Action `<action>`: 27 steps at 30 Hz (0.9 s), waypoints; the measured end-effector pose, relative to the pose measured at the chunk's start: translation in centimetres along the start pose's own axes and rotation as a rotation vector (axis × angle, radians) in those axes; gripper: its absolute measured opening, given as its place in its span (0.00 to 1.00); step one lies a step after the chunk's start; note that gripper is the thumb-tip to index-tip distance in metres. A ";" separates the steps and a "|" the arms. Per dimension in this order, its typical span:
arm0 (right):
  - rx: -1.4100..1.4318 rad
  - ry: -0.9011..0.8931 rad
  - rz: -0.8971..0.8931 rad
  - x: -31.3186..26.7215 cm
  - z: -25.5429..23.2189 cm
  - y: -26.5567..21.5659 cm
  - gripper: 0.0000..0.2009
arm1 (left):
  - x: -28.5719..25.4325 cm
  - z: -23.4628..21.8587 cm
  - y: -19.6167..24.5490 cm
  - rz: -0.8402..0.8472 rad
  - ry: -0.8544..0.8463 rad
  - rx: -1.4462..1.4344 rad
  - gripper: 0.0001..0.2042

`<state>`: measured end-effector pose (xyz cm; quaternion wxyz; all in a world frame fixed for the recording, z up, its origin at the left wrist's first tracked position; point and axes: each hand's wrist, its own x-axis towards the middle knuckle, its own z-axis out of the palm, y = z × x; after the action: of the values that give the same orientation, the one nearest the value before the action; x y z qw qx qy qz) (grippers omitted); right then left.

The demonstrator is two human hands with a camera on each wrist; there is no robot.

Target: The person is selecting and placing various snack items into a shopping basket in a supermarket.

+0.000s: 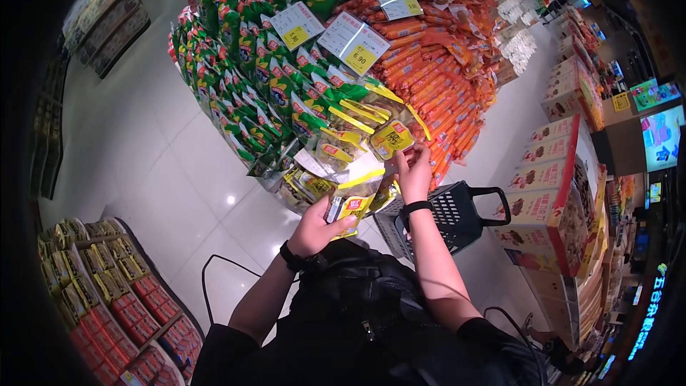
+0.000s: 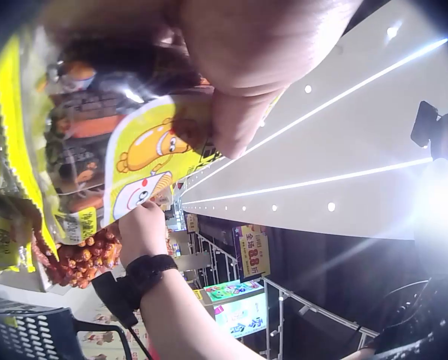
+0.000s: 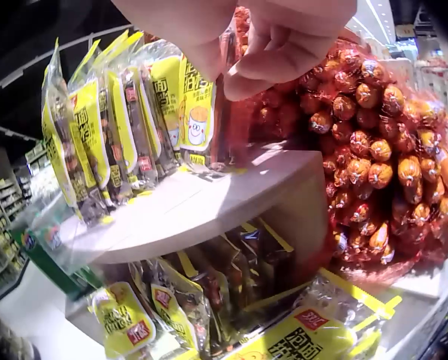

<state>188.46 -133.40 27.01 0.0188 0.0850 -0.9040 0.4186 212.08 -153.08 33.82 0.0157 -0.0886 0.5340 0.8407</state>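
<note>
My left hand grips a clear snack bag with a yellow label and a yellow top strip. In the left wrist view the thumb presses on this bag, and sausage-like pieces show through the plastic. The right hand is farther forward, at the display's edge. Its fingertips pinch the side of a standing yellow-labelled bag. That bag is the end one of a row of similar bags on a curved white shelf.
More yellow-labelled bags fill the tier below. Netted orange sausages hang at the right of the shelf, and green packs lie at its left. A dark shopping basket stands by the right forearm. Stacked cartons are farther right.
</note>
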 end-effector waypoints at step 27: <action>0.090 0.010 0.003 4.1 -0.5 -1.5 0.19 | 7.3 2.8 -0.8 0.129 0.011 0.322 0.20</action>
<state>184.66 -134.58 28.90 0.0189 0.0821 -0.8843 0.4592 204.66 -150.73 33.06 -0.0272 -0.0553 0.6664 0.7430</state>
